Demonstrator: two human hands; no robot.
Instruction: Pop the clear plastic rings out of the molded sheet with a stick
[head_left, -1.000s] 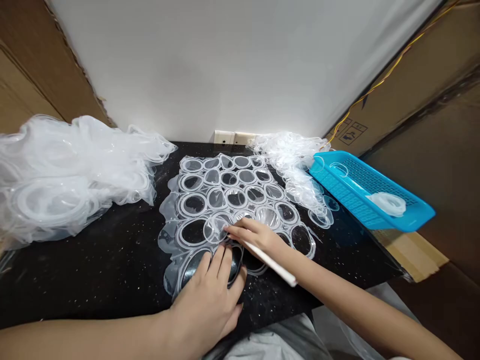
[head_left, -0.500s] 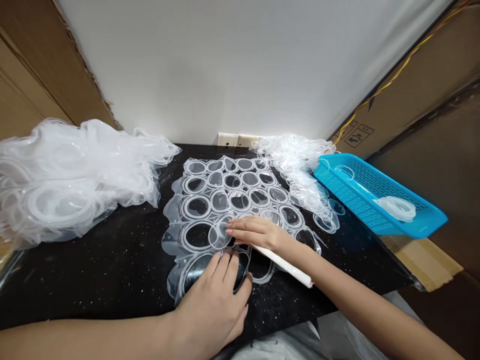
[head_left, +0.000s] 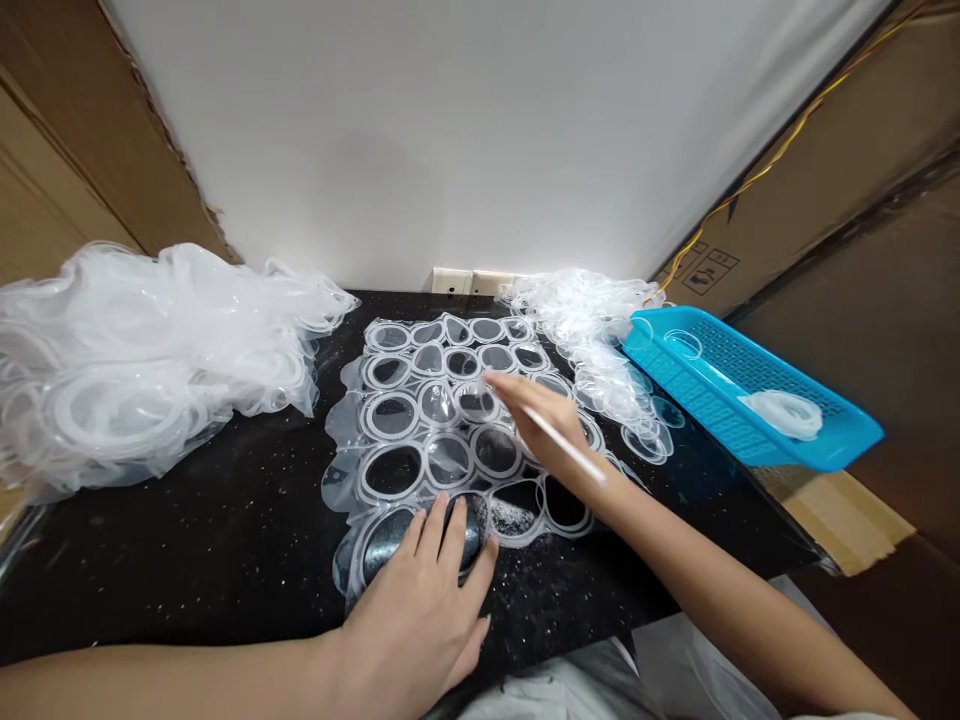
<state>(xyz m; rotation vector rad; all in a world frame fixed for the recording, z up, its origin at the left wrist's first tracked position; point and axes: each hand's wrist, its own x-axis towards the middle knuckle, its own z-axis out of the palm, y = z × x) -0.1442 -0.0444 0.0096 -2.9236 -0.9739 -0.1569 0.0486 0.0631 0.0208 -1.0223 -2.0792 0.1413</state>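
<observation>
A clear plastic sheet (head_left: 450,410) of moulded round rings lies on the black speckled table (head_left: 187,540). My left hand (head_left: 420,610) rests flat on the sheet's near edge, fingers stretched out over a dark round opening. My right hand (head_left: 547,425) reaches over the middle of the sheet, fingers closed around a thin white stick (head_left: 566,448) that points back toward my wrist. Its fingertips touch a ring in the sheet's middle rows.
A big heap of clear plastic scrap (head_left: 135,350) fills the left side. A smaller heap of cut rings (head_left: 592,330) lies at the back right beside a blue basket (head_left: 750,390) holding a white ring stack (head_left: 780,412). Cardboard stands on both sides.
My right hand has moved away from me, from the sheet's near rows to its middle rows, carrying the stick. My left hand stays on the near edge.
</observation>
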